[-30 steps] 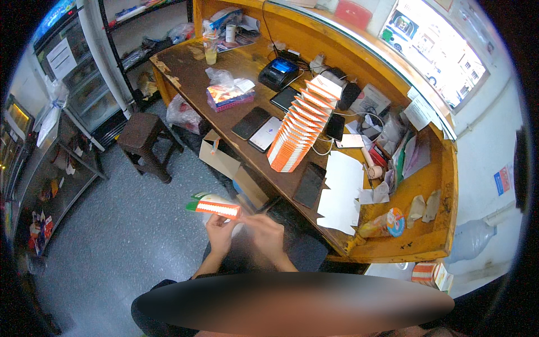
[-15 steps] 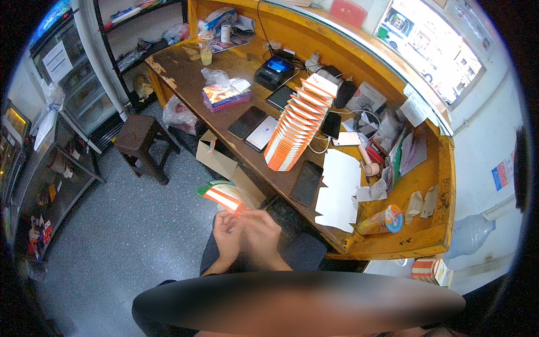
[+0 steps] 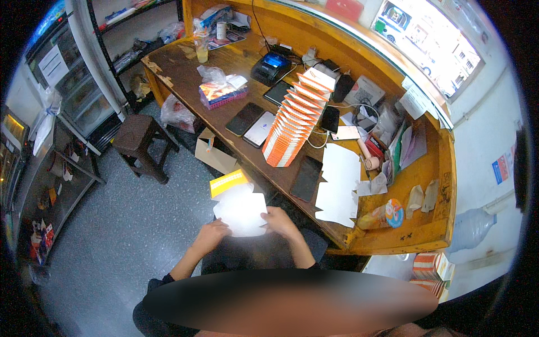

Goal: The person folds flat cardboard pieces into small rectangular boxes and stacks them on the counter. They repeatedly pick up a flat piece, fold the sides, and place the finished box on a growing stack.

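Note:
A flat white carton blank (image 3: 240, 214) with notched edges lies over my lap, its pale inner side facing up. Gripping its lower left edge is my left hand (image 3: 213, 233), fingers closed on the card. My right hand (image 3: 279, 221) pinches the right edge. A yellow-orange printed flap (image 3: 228, 184) shows beyond the blank's far edge; whether it belongs to the same piece I cannot tell. Ahead on the desk stands a tall leaning stack of orange-and-white striped folded cartons (image 3: 296, 121). Right of it lies another white carton blank (image 3: 340, 182).
The brown desk (image 3: 182, 73) bears phones (image 3: 245, 119), a purple basket (image 3: 222, 100), a card machine (image 3: 273, 67) and a cup lying on its side (image 3: 387, 215). Below its front edge is an open cardboard box (image 3: 215, 156). A brown stool (image 3: 138, 135) stands left.
My hands have moved apart from close together. The narrow orange, white and green piece seen between them before is replaced in view by a broad white face.

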Demonstrator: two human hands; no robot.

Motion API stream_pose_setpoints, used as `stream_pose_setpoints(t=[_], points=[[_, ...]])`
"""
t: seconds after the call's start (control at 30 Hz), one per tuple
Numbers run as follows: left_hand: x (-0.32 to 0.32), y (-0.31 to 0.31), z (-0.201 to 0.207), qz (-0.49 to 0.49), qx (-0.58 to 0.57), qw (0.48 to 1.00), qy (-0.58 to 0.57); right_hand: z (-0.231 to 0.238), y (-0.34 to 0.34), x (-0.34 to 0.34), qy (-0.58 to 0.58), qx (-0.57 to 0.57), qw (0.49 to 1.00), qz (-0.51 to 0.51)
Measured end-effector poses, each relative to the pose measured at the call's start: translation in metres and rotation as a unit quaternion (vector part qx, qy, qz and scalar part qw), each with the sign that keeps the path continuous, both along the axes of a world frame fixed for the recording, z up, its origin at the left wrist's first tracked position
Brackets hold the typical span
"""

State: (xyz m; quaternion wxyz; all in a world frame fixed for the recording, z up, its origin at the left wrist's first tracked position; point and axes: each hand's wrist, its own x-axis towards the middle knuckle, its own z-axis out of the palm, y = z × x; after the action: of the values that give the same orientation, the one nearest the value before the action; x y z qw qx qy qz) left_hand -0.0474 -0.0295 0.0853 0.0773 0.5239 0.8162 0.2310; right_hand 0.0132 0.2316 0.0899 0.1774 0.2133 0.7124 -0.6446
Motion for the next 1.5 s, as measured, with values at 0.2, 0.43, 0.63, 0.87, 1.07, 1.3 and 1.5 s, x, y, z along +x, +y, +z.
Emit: stream_pose_setpoints(t=[0.2,0.43,0.63,0.87,1.07,1.3,1.5], points=[[0.044,0.026,-0.027,0.120,-0.085,0.962,-0.229,-0.064,-0.066,0.004,0.105,0.369,0.918,0.099],[0.072,0.031,-0.047,0.306,0.119,0.893,-0.309,-0.045,-0.063,0.030,0.083,0.227,0.967,0.078],[0.064,0.022,-0.037,0.339,0.099,0.858,-0.374,-0.033,-0.060,0.023,0.042,0.222,0.971,0.074],[0.060,0.022,-0.066,0.360,0.139,0.755,-0.530,-0.033,-0.068,0.027,0.125,0.294,0.947,0.036],[0.055,0.021,-0.091,0.346,0.223,0.622,-0.666,-0.032,-0.091,0.042,0.209,0.376,0.903,0.013],[0.059,0.021,-0.072,0.344,0.260,0.644,-0.632,-0.041,-0.097,0.049,0.194,0.441,0.873,0.067],[0.058,0.022,-0.068,0.378,0.282,0.614,-0.633,-0.052,-0.096,0.048,0.253,0.422,0.865,0.098]])
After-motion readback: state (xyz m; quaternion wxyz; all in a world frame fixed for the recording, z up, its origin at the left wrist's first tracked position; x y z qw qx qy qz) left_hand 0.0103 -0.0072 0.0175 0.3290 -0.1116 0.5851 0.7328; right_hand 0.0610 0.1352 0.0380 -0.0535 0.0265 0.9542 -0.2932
